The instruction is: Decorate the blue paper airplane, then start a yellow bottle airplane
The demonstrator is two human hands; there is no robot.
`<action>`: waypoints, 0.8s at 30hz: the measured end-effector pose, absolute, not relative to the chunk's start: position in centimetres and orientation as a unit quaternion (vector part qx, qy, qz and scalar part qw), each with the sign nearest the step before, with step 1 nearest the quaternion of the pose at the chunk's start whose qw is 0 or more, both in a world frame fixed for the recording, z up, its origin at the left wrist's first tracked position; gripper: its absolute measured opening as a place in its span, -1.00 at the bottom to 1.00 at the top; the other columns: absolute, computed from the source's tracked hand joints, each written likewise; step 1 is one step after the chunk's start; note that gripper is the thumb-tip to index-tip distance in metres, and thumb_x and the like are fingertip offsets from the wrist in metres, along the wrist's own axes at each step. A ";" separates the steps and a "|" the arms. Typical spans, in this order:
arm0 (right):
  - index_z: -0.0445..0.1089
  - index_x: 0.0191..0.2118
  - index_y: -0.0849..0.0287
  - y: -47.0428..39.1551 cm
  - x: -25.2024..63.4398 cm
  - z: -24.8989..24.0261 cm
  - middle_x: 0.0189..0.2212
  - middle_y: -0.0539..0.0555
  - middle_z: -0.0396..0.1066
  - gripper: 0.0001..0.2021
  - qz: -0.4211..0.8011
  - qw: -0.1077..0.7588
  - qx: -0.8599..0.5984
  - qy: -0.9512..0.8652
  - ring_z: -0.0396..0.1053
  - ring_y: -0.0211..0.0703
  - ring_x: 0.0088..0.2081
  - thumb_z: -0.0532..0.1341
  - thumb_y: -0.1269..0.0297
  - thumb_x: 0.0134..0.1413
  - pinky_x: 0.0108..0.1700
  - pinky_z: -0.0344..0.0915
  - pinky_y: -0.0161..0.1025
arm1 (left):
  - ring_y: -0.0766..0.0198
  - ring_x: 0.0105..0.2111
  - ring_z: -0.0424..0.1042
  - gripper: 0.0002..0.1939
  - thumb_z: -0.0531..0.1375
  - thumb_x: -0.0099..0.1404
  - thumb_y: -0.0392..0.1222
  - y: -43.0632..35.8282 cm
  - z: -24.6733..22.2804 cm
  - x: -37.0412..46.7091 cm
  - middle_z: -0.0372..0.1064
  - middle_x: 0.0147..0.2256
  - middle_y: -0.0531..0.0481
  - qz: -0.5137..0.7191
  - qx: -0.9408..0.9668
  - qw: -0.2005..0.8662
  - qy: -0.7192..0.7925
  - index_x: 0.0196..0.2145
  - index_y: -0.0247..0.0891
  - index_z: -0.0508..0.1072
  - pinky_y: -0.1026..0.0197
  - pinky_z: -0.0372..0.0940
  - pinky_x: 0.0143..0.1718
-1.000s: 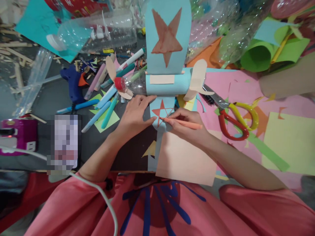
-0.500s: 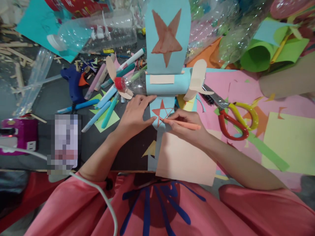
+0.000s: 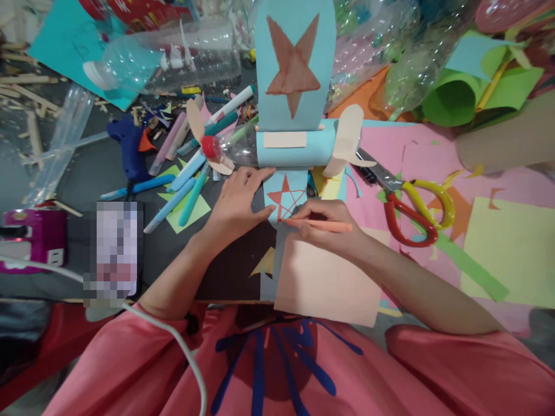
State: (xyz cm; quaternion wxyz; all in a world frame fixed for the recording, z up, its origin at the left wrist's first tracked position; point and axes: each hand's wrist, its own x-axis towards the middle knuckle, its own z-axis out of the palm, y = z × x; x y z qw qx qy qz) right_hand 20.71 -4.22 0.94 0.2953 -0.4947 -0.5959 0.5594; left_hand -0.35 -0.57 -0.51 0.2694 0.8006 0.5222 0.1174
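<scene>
A bottle airplane (image 3: 299, 151) lies on the table, its body wrapped in light blue paper, with a red cap and beige paper propeller at the left. On its far wing (image 3: 271, 112) is a filled brown-red star. The near wing (image 3: 271, 199) bears a star outline, coloured in at the top and left. My left hand (image 3: 240, 199) rests with fingers spread, thumb and fingertips on that wing's left edge. My right hand (image 3: 325, 222) pinches an orange marker (image 3: 323, 224), its tip at the star's lower left point.
Open scissors (image 3: 410, 211) with red and yellow handles lie right, over pink paper (image 3: 385, 150). Several markers (image 3: 188, 170), a blue glue gun (image 3: 130, 147) and a phone (image 3: 117, 248) are left. Clear plastic bottles (image 3: 186, 55) crowd the back. Beige paper (image 3: 329, 283) lies near the front edge.
The marker tip has moved down from the star's middle to its lower left point, and my right hand has shifted slightly down with it. My left hand stays in place.
</scene>
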 end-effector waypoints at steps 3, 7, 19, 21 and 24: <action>0.45 -0.51 0.16 -4.2 20.7 1.0 -0.60 -0.05 0.37 -0.86 0.584 0.325 -0.502 -0.549 0.20 -0.33 -0.56 0.28 0.21 -0.09 -0.52 0.09 -0.32 | 0.02 0.07 0.32 -0.41 0.22 0.23 -0.23 -0.5 -0.7 -0.4 0.32 0.00 -0.10 0.125 0.799 0.271 0.522 0.22 -0.20 0.29 -0.03 0.24 0.16; 0.43 -0.50 0.14 -4.2 20.5 0.6 -0.51 0.01 0.47 -0.83 0.570 0.368 -0.534 -0.505 0.37 -0.22 -0.45 0.33 0.17 -0.07 -0.44 0.25 -0.28 | 0.00 0.08 0.32 -0.41 0.23 0.23 -0.24 -0.5 -0.7 -0.4 0.33 0.01 -0.10 0.129 0.797 0.275 0.522 0.21 -0.18 0.30 -0.04 0.25 0.17; 0.40 -0.50 0.13 -4.2 20.4 0.5 -0.53 0.00 0.45 -0.84 0.542 0.353 -0.534 -0.545 0.36 -0.22 -0.47 0.30 0.21 -0.01 -0.43 0.26 -0.27 | 0.00 0.08 0.31 -0.40 0.22 0.22 -0.24 -0.5 -0.7 -0.3 0.32 0.00 -0.12 0.124 0.799 0.271 0.523 0.22 -0.22 0.29 -0.05 0.25 0.16; 0.41 -0.50 0.14 -4.2 20.4 0.5 -0.53 0.01 0.46 -0.85 0.542 0.351 -0.532 -0.548 0.36 -0.21 -0.46 0.29 0.22 0.00 -0.42 0.26 -0.26 | 0.00 0.08 0.31 -0.39 0.23 0.22 -0.24 -0.5 -0.6 -0.3 0.32 0.01 -0.12 0.118 0.799 0.272 0.523 0.23 -0.24 0.29 -0.06 0.25 0.17; 0.41 -0.50 0.14 -4.2 20.3 0.5 -0.54 0.00 0.44 -0.84 0.539 0.346 -0.533 -0.552 0.34 -0.22 -0.46 0.29 0.22 0.01 -0.42 0.23 -0.27 | 0.01 0.08 0.32 -0.39 0.23 0.22 -0.23 -0.5 -0.5 -0.3 0.32 0.02 -0.12 0.115 0.799 0.274 0.523 0.23 -0.23 0.29 -0.06 0.25 0.18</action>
